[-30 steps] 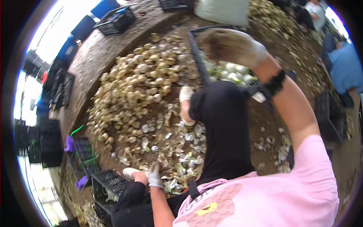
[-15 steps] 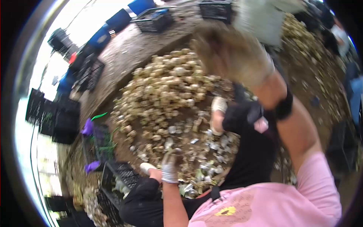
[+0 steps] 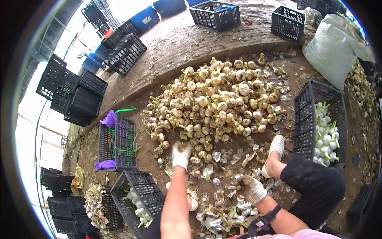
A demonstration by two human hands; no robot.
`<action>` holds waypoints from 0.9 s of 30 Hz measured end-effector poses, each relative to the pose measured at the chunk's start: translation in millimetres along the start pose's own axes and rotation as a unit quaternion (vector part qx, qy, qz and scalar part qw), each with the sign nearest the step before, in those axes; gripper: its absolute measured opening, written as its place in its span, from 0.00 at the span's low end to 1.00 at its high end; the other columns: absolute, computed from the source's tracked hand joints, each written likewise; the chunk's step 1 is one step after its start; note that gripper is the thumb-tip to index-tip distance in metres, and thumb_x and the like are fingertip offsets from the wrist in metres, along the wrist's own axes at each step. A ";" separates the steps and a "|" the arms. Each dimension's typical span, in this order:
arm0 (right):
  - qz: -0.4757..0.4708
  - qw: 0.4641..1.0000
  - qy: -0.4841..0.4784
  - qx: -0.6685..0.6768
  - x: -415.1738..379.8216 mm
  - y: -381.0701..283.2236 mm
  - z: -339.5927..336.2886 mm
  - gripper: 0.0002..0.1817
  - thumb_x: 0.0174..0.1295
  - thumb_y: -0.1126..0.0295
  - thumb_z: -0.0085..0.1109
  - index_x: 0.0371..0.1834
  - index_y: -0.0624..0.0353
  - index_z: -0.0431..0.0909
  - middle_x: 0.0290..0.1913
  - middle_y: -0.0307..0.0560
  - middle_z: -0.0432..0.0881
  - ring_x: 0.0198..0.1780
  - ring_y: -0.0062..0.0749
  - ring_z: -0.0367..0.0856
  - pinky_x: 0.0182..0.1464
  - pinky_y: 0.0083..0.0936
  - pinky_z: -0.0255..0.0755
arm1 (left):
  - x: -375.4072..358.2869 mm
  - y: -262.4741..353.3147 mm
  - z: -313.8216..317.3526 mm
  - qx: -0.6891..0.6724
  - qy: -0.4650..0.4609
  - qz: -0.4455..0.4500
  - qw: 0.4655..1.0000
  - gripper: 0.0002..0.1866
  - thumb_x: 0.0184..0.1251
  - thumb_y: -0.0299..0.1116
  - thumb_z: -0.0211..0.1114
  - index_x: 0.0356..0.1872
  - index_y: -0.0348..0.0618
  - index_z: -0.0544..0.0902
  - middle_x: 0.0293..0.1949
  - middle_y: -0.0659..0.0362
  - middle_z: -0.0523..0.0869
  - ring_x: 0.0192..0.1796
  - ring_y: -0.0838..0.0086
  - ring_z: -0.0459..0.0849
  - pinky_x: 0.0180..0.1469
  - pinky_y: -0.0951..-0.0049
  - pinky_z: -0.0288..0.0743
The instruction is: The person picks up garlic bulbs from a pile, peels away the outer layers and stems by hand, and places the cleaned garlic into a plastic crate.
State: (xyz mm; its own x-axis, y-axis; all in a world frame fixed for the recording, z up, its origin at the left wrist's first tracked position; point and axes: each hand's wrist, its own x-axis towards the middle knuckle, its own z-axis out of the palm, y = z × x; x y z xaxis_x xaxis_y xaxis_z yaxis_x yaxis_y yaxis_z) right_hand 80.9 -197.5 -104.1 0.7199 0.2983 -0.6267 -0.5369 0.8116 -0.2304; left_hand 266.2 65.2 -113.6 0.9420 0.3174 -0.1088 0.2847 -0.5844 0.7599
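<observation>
My left hand (image 3: 181,155), in a white glove soiled at the fingers, reaches to the near edge of a heap of garlic bulbs (image 3: 223,99). Its fingers bend around a bulb there, though the grip is partly hidden. My right hand (image 3: 252,190), also in a dirty white glove, hovers low above the scattered garlic skins (image 3: 217,197) near my foot. Its fingers are curled, and what they hold, if anything, cannot be made out. The heaped bulbs are brownish and soiled, with short stems.
A black crate (image 3: 304,123) with white garlic stands at the right; another crate (image 3: 137,187) with white garlic stands at the lower left. A crate with purple netting (image 3: 106,164) is beside it. A white sack (image 3: 332,49) stands at the upper right. More crates line the back.
My right hand has come down from high over the heap to the ground near my foot. My left hand has reached forward to the heap. The view has shifted, showing the right crate.
</observation>
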 end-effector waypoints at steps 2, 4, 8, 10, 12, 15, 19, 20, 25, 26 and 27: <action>0.021 1.000 0.017 -0.007 16.9 -8.6 -2.0 0.10 0.63 0.63 0.48 0.35 0.57 0.75 0.33 0.48 0.80 0.30 0.32 0.80 0.33 0.28 0.75 | 62.7 19.9 5.1 0.123 0.036 0.075 0.989 0.36 0.45 0.41 0.72 0.56 0.41 0.69 0.55 0.46 0.72 0.58 0.55 0.71 0.60 0.63 0.66; 0.009 0.992 0.102 -0.077 29.7 -9.2 -3.2 0.11 0.63 0.63 0.48 0.35 0.60 0.74 0.30 0.47 0.79 0.26 0.30 0.78 0.31 0.27 0.74 | 114.3 49.0 13.1 0.236 0.051 0.132 0.961 0.40 0.43 0.41 0.72 0.60 0.44 0.66 0.62 0.45 0.65 0.63 0.52 0.64 0.64 0.63 0.61; 0.062 0.979 0.161 -0.111 61.9 8.6 -54.1 0.12 0.61 0.68 0.51 0.39 0.69 0.73 0.29 0.48 0.79 0.25 0.29 0.77 0.29 0.25 0.73 | 213.0 50.9 45.4 0.337 -0.003 0.146 0.930 0.48 0.43 0.39 0.73 0.67 0.54 0.56 0.67 0.48 0.56 0.66 0.54 0.61 0.66 0.64 0.60; 0.084 0.979 0.161 -0.089 52.1 -4.2 -37.6 0.15 0.58 0.69 0.57 0.44 0.70 0.72 0.34 0.52 0.79 0.28 0.31 0.78 0.31 0.26 0.74 | 245.2 32.9 69.9 0.374 -0.070 0.110 0.918 0.49 0.42 0.37 0.73 0.68 0.55 0.55 0.68 0.48 0.55 0.66 0.55 0.62 0.66 0.64 0.61; 0.044 0.984 0.138 -0.100 49.1 -1.5 -42.6 0.17 0.59 0.68 0.57 0.46 0.69 0.70 0.36 0.51 0.79 0.30 0.31 0.78 0.32 0.26 0.75 | 240.8 32.2 77.5 0.376 -0.038 0.098 0.921 0.45 0.44 0.38 0.73 0.66 0.53 0.57 0.65 0.48 0.59 0.62 0.55 0.69 0.61 0.63 0.67; 0.042 0.981 0.154 -0.107 53.7 4.3 -54.4 0.18 0.59 0.68 0.57 0.47 0.69 0.70 0.36 0.50 0.79 0.30 0.31 0.78 0.32 0.26 0.75 | 234.3 44.7 68.2 0.367 -0.035 0.065 0.927 0.42 0.41 0.39 0.73 0.61 0.51 0.62 0.59 0.49 0.67 0.54 0.53 0.75 0.55 0.62 0.72; 0.023 0.991 0.075 -0.109 58.8 22.9 -82.6 0.18 0.59 0.65 0.58 0.47 0.68 0.70 0.38 0.49 0.80 0.32 0.30 0.79 0.34 0.25 0.76 | 172.5 55.5 44.9 0.096 0.031 0.040 0.994 0.22 0.46 0.31 0.69 0.44 0.41 0.74 0.36 0.51 0.82 0.39 0.65 0.82 0.43 0.68 0.76; 0.013 0.987 0.089 -0.135 53.1 16.3 -64.5 0.18 0.60 0.65 0.57 0.48 0.66 0.71 0.40 0.49 0.80 0.34 0.29 0.79 0.35 0.24 0.76 | 172.7 15.1 46.9 -0.133 -0.008 -0.062 0.989 0.14 0.51 0.27 0.66 0.39 0.39 0.75 0.31 0.53 0.82 0.34 0.71 0.81 0.38 0.73 0.76; -0.010 0.994 0.022 -0.109 42.1 8.4 -38.3 0.15 0.60 0.69 0.56 0.50 0.60 0.72 0.40 0.40 0.81 0.39 0.26 0.80 0.37 0.21 0.75 | 59.0 -81.2 53.5 -0.083 0.001 0.055 0.995 0.21 0.49 0.29 0.71 0.44 0.39 0.72 0.36 0.57 0.77 0.35 0.76 0.74 0.42 0.76 0.71; -0.010 0.990 0.037 -0.133 35.4 8.4 -29.0 0.13 0.61 0.70 0.54 0.49 0.59 0.72 0.38 0.40 0.80 0.38 0.26 0.79 0.37 0.21 0.75 | 49.3 -100.4 55.7 -0.068 0.027 0.014 0.997 0.23 0.48 0.29 0.71 0.46 0.40 0.71 0.38 0.57 0.76 0.37 0.76 0.74 0.42 0.76 0.71; 0.001 0.992 0.033 -0.123 31.7 9.2 -24.6 0.13 0.62 0.69 0.54 0.48 0.59 0.72 0.38 0.41 0.80 0.37 0.25 0.79 0.36 0.21 0.75 | 30.5 -85.5 48.8 -0.103 -0.025 -0.019 0.994 0.25 0.49 0.29 0.71 0.48 0.39 0.71 0.40 0.56 0.76 0.39 0.75 0.74 0.43 0.75 0.71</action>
State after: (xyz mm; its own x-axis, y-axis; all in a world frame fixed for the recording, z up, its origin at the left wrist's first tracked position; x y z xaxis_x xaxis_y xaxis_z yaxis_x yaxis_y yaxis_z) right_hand 88.0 -192.9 -144.4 0.6929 0.2588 -0.6730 -0.6345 0.6621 -0.3987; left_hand 279.3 88.4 -213.2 0.9401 0.2967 -0.1680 0.2832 -0.4050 0.8694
